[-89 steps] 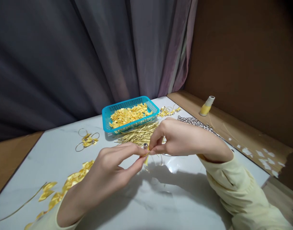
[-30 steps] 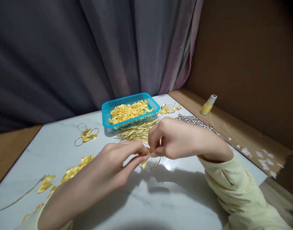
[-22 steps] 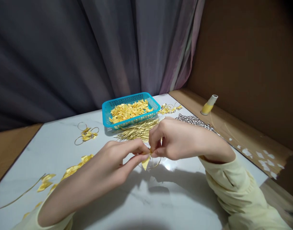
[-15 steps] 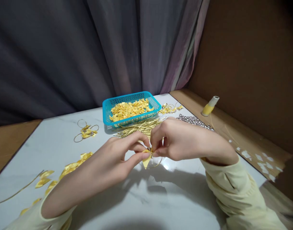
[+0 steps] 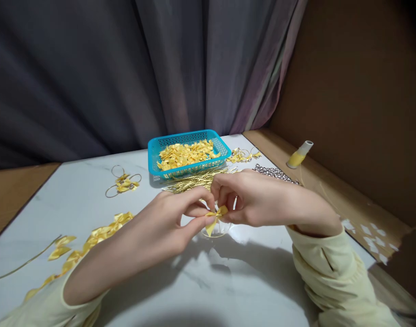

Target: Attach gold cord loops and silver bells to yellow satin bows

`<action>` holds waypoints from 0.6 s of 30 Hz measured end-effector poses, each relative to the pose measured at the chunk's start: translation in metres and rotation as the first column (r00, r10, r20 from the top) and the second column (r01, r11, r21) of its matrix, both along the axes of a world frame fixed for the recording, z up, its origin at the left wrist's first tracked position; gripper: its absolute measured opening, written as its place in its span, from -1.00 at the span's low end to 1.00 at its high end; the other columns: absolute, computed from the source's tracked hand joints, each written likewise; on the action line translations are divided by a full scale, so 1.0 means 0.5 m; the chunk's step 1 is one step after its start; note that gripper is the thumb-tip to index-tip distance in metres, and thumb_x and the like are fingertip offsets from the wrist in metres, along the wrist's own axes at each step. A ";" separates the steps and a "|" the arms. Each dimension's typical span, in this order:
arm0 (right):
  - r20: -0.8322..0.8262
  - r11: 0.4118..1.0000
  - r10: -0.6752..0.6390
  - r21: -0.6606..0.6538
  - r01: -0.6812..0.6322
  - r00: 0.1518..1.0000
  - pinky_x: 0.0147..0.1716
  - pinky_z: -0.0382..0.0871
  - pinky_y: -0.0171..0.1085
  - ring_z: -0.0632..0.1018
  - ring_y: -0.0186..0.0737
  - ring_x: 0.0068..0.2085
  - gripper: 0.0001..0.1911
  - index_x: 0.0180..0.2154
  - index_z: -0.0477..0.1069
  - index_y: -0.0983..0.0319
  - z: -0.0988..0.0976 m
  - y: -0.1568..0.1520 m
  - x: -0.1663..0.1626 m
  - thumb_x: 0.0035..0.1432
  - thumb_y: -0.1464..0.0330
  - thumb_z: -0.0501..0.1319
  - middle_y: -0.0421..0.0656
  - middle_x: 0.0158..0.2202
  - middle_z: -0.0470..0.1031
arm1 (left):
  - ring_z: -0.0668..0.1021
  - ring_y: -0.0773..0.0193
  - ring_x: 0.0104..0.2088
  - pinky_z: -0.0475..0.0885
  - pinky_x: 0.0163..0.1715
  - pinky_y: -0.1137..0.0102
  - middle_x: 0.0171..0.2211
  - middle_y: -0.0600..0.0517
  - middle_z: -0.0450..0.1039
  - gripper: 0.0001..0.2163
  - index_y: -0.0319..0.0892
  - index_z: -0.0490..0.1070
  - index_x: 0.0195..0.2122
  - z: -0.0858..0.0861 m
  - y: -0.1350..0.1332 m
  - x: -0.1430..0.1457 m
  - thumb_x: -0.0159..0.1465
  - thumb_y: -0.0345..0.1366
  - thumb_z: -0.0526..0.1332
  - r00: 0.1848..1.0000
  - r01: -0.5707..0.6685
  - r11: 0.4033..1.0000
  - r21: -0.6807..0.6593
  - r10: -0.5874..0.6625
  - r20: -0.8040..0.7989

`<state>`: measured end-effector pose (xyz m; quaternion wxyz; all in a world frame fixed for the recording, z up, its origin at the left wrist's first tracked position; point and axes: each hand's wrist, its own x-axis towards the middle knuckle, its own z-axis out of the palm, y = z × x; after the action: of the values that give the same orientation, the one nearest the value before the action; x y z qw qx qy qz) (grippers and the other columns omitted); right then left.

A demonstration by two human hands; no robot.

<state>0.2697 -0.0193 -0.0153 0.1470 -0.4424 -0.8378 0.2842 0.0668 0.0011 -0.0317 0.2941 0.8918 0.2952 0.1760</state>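
A small yellow ribbon bow (image 5: 211,222) is between my two hands, with a thin gold wire loop (image 5: 218,235) hanging below it. My left hand (image 5: 180,220) pinches the bow's left side between thumb and fingertips. My right hand (image 5: 258,200) has its fingers curled, its thumb and fingertips at the bow's right side. The ends of the wire near my fingertips are too small to make out. Beyond my hands lies a heap of gold wire ties (image 5: 190,180), partly covered by my fingers.
A blue basket (image 5: 152,156) of yellow bows stands at the back. Finished-looking wire loops with bows (image 5: 124,184) lie left, more loops (image 5: 242,156) right of the basket. Silver bells (image 5: 274,172), a yellow thread cone (image 5: 298,156), loose bows (image 5: 102,234) and a single wire (image 5: 27,262) lie around.
My right fingers have shifted slightly right from the bow's centre, so its right half now shows. The wire loop has turned and shows rounder. My left hand keeps its pinch.
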 end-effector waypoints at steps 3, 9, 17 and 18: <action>0.002 0.998 0.010 -0.059 -0.010 1.000 -0.55 0.22 -0.42 0.51 -0.36 -0.46 -0.86 -0.32 0.29 0.25 0.001 0.003 0.002 0.01 0.50 0.18 -0.20 -0.42 0.54 | 0.62 0.37 -0.40 0.39 -0.51 0.57 -0.39 0.19 0.58 -0.91 -0.08 0.40 -0.28 0.001 -0.002 0.001 0.25 -0.42 0.17 1.000 0.002 1.000 -0.006 -0.002 0.013; 0.000 0.988 0.021 -0.152 -0.021 1.000 -0.59 0.23 -0.45 0.52 -0.38 -0.49 -0.76 -0.28 0.29 0.25 0.007 0.005 -0.002 -0.04 0.58 0.16 -0.22 -0.45 0.57 | 0.62 0.36 -0.42 0.39 -0.52 0.57 -0.40 0.19 0.60 -0.91 -0.10 0.40 -0.28 0.003 -0.003 0.003 0.25 -0.44 0.16 1.000 0.008 1.000 -0.023 -0.007 0.016; -0.039 0.938 0.149 -0.310 -0.154 0.988 -0.59 0.31 -0.45 0.54 -0.35 -0.48 -0.79 -0.22 0.28 0.26 0.000 0.019 0.014 0.04 0.52 0.14 -0.14 -0.40 0.60 | 0.58 0.36 -0.46 0.36 -0.48 0.54 -0.43 0.17 0.56 -0.93 -0.10 0.38 -0.27 -0.007 -0.004 -0.003 0.29 -0.37 0.12 0.995 0.040 0.999 -0.008 -0.040 -0.090; -0.044 0.933 0.154 -0.321 -0.160 0.987 -0.59 0.32 -0.45 0.54 -0.35 -0.49 -0.79 -0.21 0.28 0.26 -0.002 0.021 0.016 0.04 0.52 0.14 -0.14 -0.40 0.60 | 0.57 0.37 -0.46 0.35 -0.47 0.54 -0.42 0.18 0.56 -0.93 -0.09 0.37 -0.26 -0.008 -0.004 -0.004 0.30 -0.37 0.12 0.994 0.045 0.999 -0.007 -0.045 -0.101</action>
<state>0.2775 -0.0087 -0.0163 0.0569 -0.3897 -0.8110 0.4326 0.0649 -0.0011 -0.0358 0.2848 0.9053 0.2899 0.1235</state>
